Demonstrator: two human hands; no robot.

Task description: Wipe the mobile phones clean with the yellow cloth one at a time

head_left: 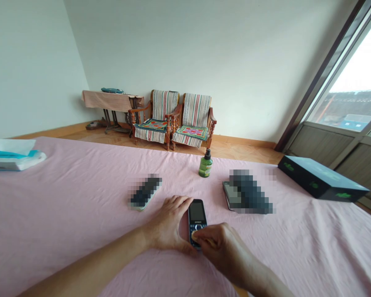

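Observation:
A dark keypad mobile phone (197, 211) lies face up on the pink cloth (89, 198), its screen toward the far side. My left hand (170, 225) steadies it from the left, fingertips at its top corner and thumb by its lower end. My right hand (224, 249) is closed in a pinch over the keypad, on a small yellowish thing (194, 236) that touches the keys. Most of that small thing is hidden by the fingers, so its kind cannot be made out.
Left of the phone lies a blurred smartphone-like item (145, 192). Beyond stands a green spray bottle (205, 165). To the right are a partly blurred flat dark item (249, 192) and a black box (323, 177). A tissue pack (15, 160) rests at far left.

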